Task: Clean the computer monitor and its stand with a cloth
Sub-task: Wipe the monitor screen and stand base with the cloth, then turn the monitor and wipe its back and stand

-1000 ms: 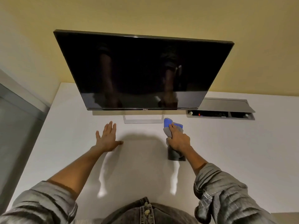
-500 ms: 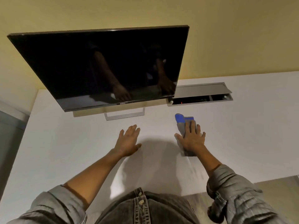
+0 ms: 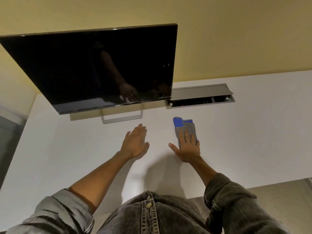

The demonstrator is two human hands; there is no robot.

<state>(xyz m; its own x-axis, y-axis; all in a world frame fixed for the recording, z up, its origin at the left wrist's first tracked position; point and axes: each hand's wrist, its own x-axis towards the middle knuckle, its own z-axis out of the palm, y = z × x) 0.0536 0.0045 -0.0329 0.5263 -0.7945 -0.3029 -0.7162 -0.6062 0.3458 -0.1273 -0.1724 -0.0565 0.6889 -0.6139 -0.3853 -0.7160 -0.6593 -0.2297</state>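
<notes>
Both hands flat on the desk, cloth under the right one.

Left hand (image 3: 135, 142) lies open, fingers straight and close together, palm down on the white desk (image 3: 253, 141) and holding nothing. Right hand (image 3: 186, 147) is spread with straight fingers pressing on the near end of the grey cloth (image 3: 187, 128), thumb stuck out to the side. The cloth's far end shows a blue patch, and its near part is hidden under the palm. Just past the left hand sits the monitor's silver stand (image 3: 122, 118), only the front loop showing since the rest is behind the screen. The monitor (image 3: 94, 68) is dark, and its left corner runs off the frame. Right of it there's an open cable box (image 3: 200, 98) set in the desk, contents too dim to make out.
</notes>
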